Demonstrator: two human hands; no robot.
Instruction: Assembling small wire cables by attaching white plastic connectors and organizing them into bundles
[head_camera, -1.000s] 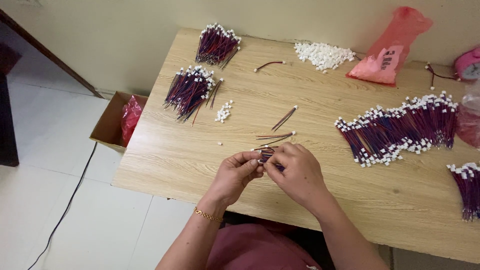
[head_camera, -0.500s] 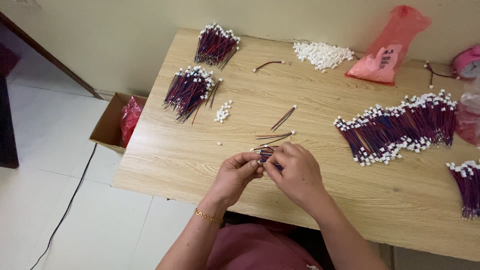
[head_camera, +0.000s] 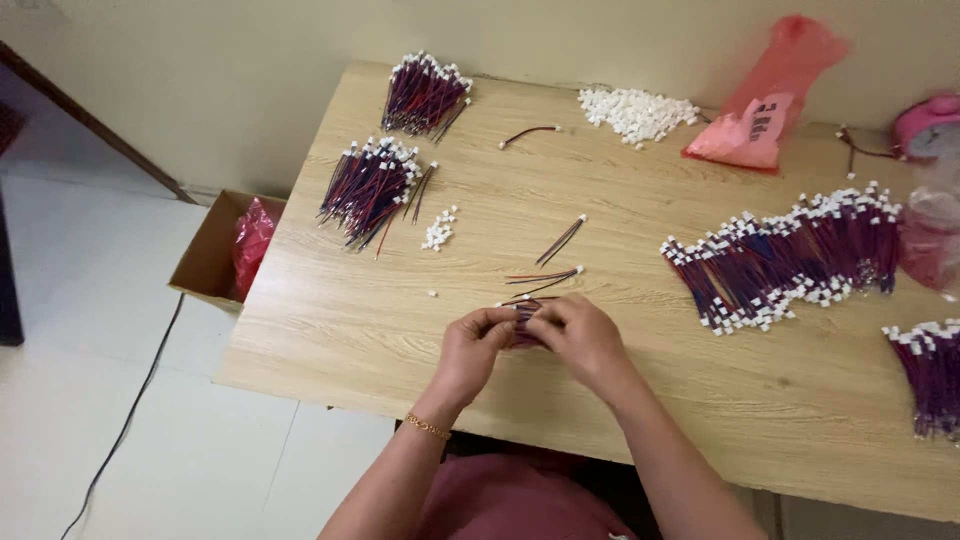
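My left hand (head_camera: 476, 345) and my right hand (head_camera: 580, 338) meet over the front middle of the wooden table (head_camera: 640, 420). Together they pinch a small bundle of red and dark wires (head_camera: 522, 318) between the fingertips. Most of the bundle is hidden by my fingers. A few loose wire pieces with white ends (head_camera: 545, 278) lie just beyond my hands. A gold bracelet (head_camera: 428, 427) sits on my left wrist.
Bundles of wires with white connectors lie at far left (head_camera: 368, 185), at the back (head_camera: 424, 95), at right (head_camera: 790, 258) and at the right edge (head_camera: 930, 365). White connectors are heaped at back (head_camera: 635, 110); a small cluster (head_camera: 438, 230) lies nearer. A red bag (head_camera: 765, 100) and a floor box (head_camera: 215, 250) stand nearby.
Nothing has visibly moved; both hands stay pressed together on the small wire bundle, with only slight finger shifts.
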